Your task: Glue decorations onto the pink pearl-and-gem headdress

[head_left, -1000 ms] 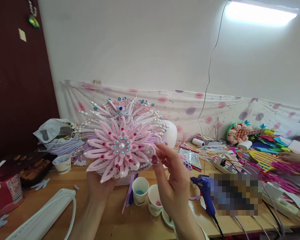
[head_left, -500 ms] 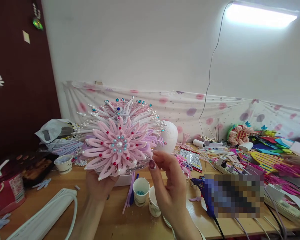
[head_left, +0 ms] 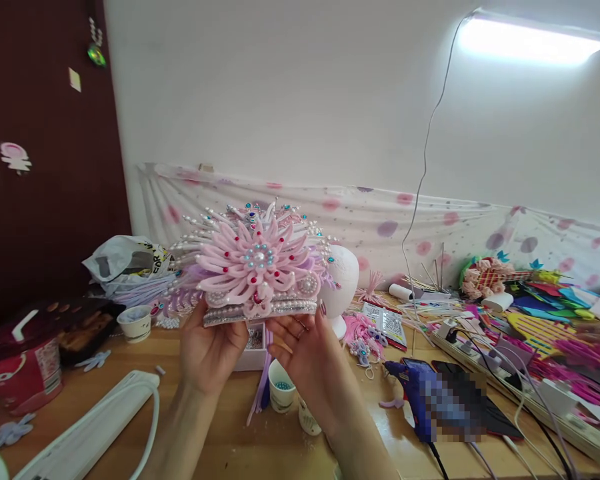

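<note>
A pink and white flower crown [head_left: 230, 252] of fuzzy chenille stems, trimmed with pearls, red beads and blue gems, is held up above the table. Its silvery beaded band faces me along the lower edge. My left hand [head_left: 213, 350] grips the band's left end from below. At the right end, my right hand [head_left: 310, 353] has its thumb up by the edge and fingers curled underneath. Behind the crown, to the right, a white foam head [head_left: 344, 277] is partly covered. Below the hands stand a paper cup [head_left: 281, 393] with blue beads and a white box [head_left: 250, 359].
A blue glue gun [head_left: 415, 400] lies at right, close to phones and a power strip [head_left: 465, 350] with cables. On the left are a white lamp-like bar [head_left: 100, 427], a red drink cup [head_left: 23, 373] and a paper cup [head_left: 135, 325]. Another person's blurred hand is at far right.
The crown has tipped back, so its lower band now shows. My right hand has moved from the side to beneath the right end, and the view has shifted slightly left.
</note>
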A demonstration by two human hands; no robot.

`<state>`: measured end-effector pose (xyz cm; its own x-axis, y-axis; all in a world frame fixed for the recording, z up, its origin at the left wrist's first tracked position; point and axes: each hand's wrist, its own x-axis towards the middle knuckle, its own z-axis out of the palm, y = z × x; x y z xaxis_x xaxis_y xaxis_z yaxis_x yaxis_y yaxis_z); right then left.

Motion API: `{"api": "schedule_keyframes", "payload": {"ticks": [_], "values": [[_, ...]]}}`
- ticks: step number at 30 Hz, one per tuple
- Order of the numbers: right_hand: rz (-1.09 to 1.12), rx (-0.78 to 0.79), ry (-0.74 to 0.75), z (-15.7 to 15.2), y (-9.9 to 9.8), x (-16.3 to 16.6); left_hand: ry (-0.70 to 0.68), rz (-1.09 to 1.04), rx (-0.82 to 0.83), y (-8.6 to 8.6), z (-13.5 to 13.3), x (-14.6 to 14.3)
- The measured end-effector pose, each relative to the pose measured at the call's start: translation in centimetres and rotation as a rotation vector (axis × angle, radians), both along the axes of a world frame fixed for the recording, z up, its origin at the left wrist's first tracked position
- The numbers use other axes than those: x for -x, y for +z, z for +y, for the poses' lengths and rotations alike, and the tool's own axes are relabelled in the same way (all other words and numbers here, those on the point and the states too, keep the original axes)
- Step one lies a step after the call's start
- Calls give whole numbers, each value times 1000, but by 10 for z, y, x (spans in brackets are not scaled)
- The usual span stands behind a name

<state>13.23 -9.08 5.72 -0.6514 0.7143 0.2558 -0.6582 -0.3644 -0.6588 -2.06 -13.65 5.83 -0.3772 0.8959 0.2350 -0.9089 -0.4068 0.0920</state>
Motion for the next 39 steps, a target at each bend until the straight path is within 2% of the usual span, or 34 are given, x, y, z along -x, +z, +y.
{"api": "schedule_keyframes", "payload": {"ticks": [3,7,13,17,19,21,23,24,25,26,28,30,32,36,39], "values": [[191,115,93,-2,9,8,21,-50,98,6,-1,-8],[323,127,135,-2,7,18,27,-65,157,7,0,-9],[320,106,120,11,-1,28,7,-10,259,13,1,-10],[318,76,149,20,0,29,30,50,207,13,1,-8],[314,77,145,23,2,30,-33,129,164,6,-5,-7],[308,87,120,25,5,32,-175,295,155,-5,-16,-5],[307,105,89,26,9,33,-289,521,213,-18,-31,-4],[307,118,79,26,12,33,-292,612,269,-24,-38,-3],[306,132,75,25,15,33,-219,704,325,-29,-45,-1],[301,147,76,24,19,33,-87,781,371,-32,-51,0],[283,170,82,21,27,31,289,873,434,-32,-59,5],[254,183,81,18,34,29,663,880,458,-24,-63,12],[229,181,80,17,39,26,911,863,475,-12,-64,18],[211,161,106,18,42,22,1184,921,449,15,-61,20],[194,153,128,19,42,21,1354,1072,320,33,-52,11]]}}
